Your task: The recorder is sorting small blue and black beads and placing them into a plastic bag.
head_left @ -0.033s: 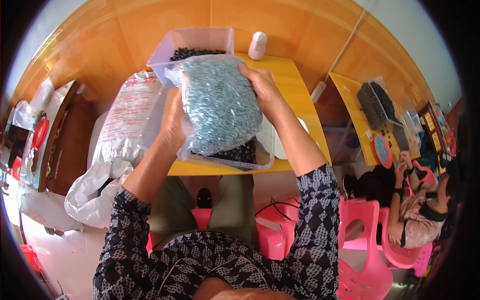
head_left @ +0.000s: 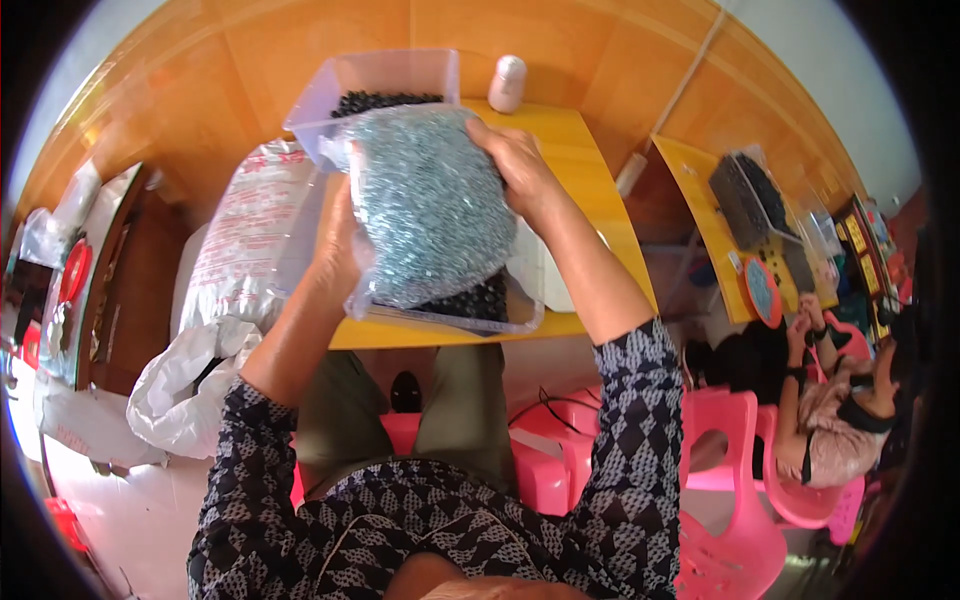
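Observation:
A full clear plastic bag (head_left: pixel 430 205) of small shiny silver-blue pieces hangs over the table between my two hands. My left hand (head_left: pixel 342 240) grips its left side, with the fingertips hidden by the bag. At the upper right corner my right hand (head_left: pixel 512 163) is closed on it, thumb on the front. Underneath is a clear plastic tub (head_left: pixel 525 318) with small black parts (head_left: pixel 480 300), mostly covered by the bag. Behind stands a second clear tub (head_left: pixel 420 72), also holding black parts (head_left: pixel 375 101).
The yellow table (head_left: pixel 590 190) carries a pinkish bottle (head_left: pixel 507 85) at the back. A large white sack (head_left: pixel 245 230) leans at its left, with a crumpled white bag (head_left: pixel 185 390) below. At right, a person (head_left: pixel 840 420) sits by another yellow table (head_left: pixel 690 200). Pink chairs (head_left: pixel 730 480) stand near.
The whole view has shifted slightly. Both hands keep their hold on the bag, which stays above the front tub.

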Demonstrator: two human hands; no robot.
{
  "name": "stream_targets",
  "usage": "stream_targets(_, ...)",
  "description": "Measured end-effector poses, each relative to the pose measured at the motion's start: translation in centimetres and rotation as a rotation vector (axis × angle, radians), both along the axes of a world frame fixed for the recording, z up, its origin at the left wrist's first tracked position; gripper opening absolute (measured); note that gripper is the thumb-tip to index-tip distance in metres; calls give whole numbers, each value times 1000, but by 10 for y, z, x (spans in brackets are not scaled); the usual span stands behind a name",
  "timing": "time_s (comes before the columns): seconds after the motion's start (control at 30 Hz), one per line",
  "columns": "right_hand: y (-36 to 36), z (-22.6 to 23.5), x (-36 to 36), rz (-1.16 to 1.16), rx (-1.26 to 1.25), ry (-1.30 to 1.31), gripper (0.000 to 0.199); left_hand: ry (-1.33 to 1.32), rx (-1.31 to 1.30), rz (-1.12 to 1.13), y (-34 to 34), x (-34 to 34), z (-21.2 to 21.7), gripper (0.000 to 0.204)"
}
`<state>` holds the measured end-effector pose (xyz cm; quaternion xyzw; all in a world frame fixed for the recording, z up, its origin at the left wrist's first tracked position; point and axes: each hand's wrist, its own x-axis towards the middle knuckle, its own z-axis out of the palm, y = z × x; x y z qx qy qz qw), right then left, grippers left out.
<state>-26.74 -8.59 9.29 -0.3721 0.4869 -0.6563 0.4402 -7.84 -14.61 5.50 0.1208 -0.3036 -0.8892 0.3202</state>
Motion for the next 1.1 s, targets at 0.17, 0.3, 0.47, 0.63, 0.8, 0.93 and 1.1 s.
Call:
stream_targets(0.17, 20, 9, -29, 37, 74, 480, 58, -23, -42, 58, -7, 5, 5, 56)
stream_targets(0.3, 50, 8, -50, -70, 107, 517, 50, 37, -44, 41, 8, -2, 22, 54)
stream_targets(0.47, 111, -29, -103, -408, 539, 1282, 37, -2, -91, 117, 5, 2, 13, 55)
stream_targets(0.63, 148, -51, -37, -181, 535, 246, 61, -70, -222, 288, 28, 2, 31, 56)
stream_targets(0.8, 113, -51, 1, -19, 441, 285, 43, -57, -460, 336, 30, 6, 28, 59)
stream_targets(0.93, 96, -62, -6, 12, 447, 276, 19, -61, -448, 353, 33, 28, 20, 59)
stream_targets(1.1, 105, -64, 0, -42, 413, 201, 12, -76, -410, 392, 39, 65, 0, 59)
